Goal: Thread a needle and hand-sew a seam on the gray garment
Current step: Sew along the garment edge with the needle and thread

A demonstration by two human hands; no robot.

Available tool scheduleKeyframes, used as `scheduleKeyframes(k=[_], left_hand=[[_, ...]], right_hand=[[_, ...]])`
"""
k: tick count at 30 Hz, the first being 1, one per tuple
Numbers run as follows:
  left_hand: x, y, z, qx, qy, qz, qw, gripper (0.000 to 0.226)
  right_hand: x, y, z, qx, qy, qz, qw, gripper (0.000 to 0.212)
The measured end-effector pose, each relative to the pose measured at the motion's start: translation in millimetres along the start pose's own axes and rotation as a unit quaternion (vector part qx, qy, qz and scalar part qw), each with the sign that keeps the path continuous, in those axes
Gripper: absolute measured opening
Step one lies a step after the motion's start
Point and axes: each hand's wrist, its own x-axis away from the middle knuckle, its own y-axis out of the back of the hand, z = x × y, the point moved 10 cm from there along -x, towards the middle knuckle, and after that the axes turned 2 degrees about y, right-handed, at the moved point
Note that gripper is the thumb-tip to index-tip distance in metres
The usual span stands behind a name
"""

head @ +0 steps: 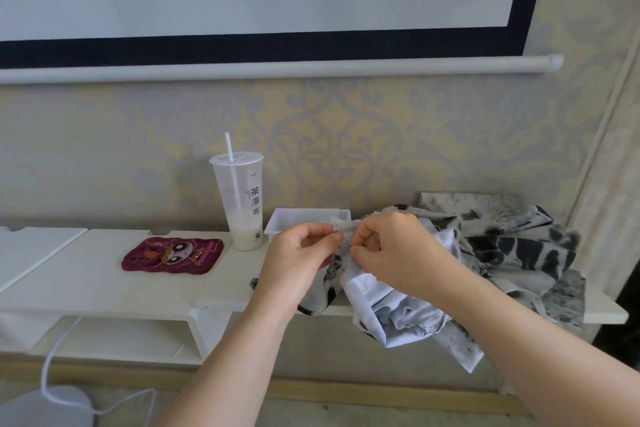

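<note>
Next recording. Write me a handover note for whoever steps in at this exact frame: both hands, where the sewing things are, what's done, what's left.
Left hand: pinches a folded edge of the gray garment, held up.
Right hand: pinches the needle right at that edge.
Garment: heaped on the white shelf, with part hanging off the front edge. A white tray sits just behind the hands.
Done: the needle is in hand and at the fabric. No thread is visible, so I cannot tell whether it is threaded.
Left: sew the seam. No stitches are visible yet.
</note>
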Motion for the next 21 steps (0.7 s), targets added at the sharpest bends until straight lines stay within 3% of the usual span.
scheduleKeyframes(k=[11, 21], left_hand=[[1.4, 3.2, -8.7, -0.039, -0.038, -0.016, 0.998, 0.008], [14.8, -6.1, -27.1, -0.107, -0.135, -0.018, 0.985, 0.021]], right_hand=[[-4.4, -1.8, 1.4, 0.006, 0.002, 0.002, 1.0, 0.028], [-8.4, 4.8, 4.9, -0.023, -0.016, 0.005, 1.0, 0.011]])
